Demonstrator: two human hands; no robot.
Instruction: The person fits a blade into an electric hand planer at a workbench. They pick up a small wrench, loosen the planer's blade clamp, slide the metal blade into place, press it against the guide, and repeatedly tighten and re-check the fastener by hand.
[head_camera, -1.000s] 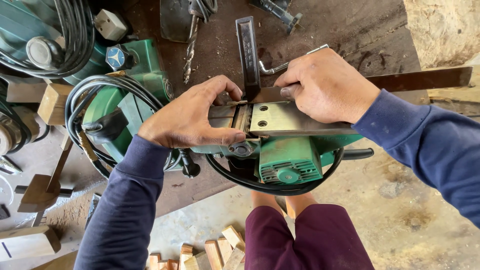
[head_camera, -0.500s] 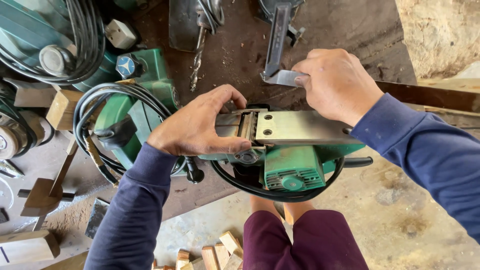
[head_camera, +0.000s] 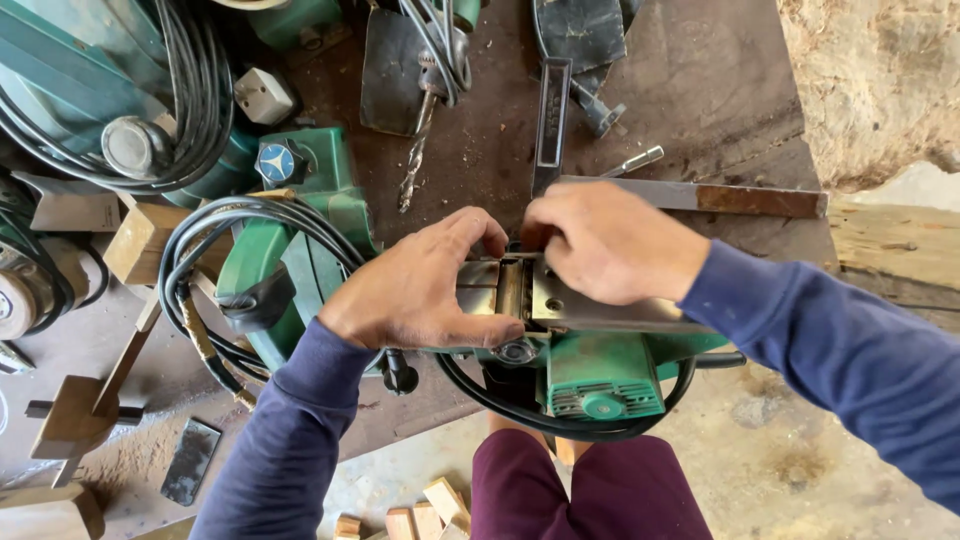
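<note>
A green electric planer (head_camera: 600, 385) lies upside down at the bench edge, its steel sole plate (head_camera: 610, 312) facing up. My left hand (head_camera: 420, 285) grips the planer's front end, thumb along its near side. Over the sole plate, my right hand (head_camera: 610, 245) has its fingers curled down at the cutter slot (head_camera: 512, 290). A short metal rod (head_camera: 640, 158) sticks out just beyond my right knuckles. Whether that hand holds it is hidden.
A second green power tool (head_camera: 290, 250) wrapped in black cable (head_camera: 190, 260) lies to the left. A drill with a twist bit (head_camera: 415, 165), a dark flat bar (head_camera: 550, 120) and a rusty steel strip (head_camera: 740, 198) lie behind. Wood offcuts (head_camera: 420, 520) are on the floor.
My right hand was raised behind the planer with a metal tool. It has come down onto the sole plate at the cutter slot. My left hand has stayed on the planer.
</note>
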